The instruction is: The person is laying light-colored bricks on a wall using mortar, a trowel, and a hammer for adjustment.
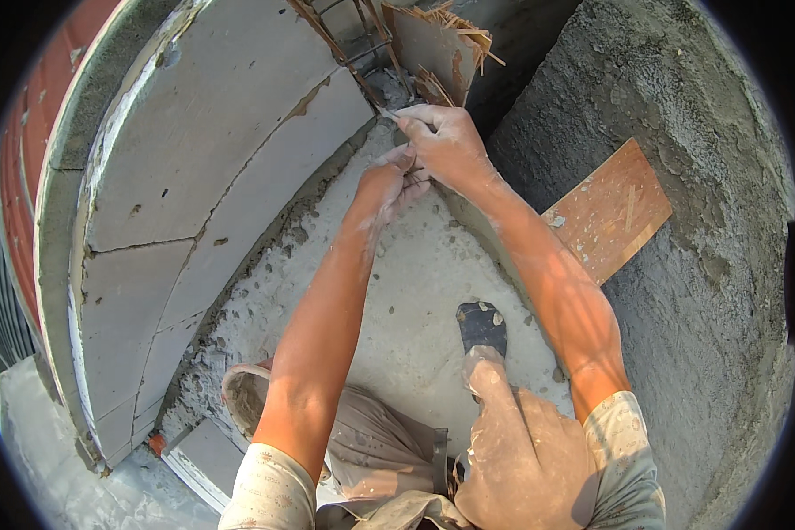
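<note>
My right hand (449,146) is closed in a pinch beside the foot of the rusty steel bars (362,40). A thin pale piece (387,113) shows at its fingertips, too small to name. Just below, my left hand (387,184) has its fingers curled under and against the right hand. What it holds, if anything, is hidden. Both hands are coated with whitish dust. Past them, a splintered board (433,53) stands on edge near the bars, and at left the pale block wall (238,132) curves alongside.
A reddish-brown plywood board (614,212) juts from the rough grey cement wall (680,132) at right. My dark shoe (482,327) is on the dusty concrete ledge (415,283). Pale flat pieces (205,459) lie at lower left, with red metal sheeting (53,115) beyond the wall.
</note>
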`<action>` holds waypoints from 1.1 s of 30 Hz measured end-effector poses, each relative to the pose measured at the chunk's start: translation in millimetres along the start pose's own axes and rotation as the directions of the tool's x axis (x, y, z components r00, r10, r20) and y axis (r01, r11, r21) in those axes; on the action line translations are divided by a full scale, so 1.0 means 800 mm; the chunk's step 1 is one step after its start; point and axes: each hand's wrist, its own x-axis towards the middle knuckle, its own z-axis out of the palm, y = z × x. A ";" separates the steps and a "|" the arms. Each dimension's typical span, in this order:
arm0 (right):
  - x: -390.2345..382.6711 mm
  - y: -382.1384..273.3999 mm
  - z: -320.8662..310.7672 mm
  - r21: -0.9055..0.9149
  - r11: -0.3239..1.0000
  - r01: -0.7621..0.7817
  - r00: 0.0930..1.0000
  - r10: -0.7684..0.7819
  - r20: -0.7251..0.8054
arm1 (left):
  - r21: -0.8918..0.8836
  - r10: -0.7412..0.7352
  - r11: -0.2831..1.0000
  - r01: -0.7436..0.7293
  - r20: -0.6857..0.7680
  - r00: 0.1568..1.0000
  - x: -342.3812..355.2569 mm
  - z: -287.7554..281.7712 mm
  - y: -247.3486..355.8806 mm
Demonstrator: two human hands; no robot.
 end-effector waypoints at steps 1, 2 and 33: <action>-0.005 -0.011 0.019 -0.130 0.987 0.095 0.990 -0.080 0.121 | -0.063 -0.048 0.997 0.049 0.014 0.999 0.001 -0.008 -0.012; -0.008 -0.006 0.037 -0.258 0.939 0.226 0.964 -0.178 0.196 | -0.056 -0.035 0.998 0.035 0.001 0.999 0.008 -0.028 -0.019; 0.139 -0.029 -0.153 0.136 0.988 -0.070 0.961 0.104 -0.255 | -0.298 0.068 0.952 -0.076 -0.039 0.997 -0.092 -0.077 0.018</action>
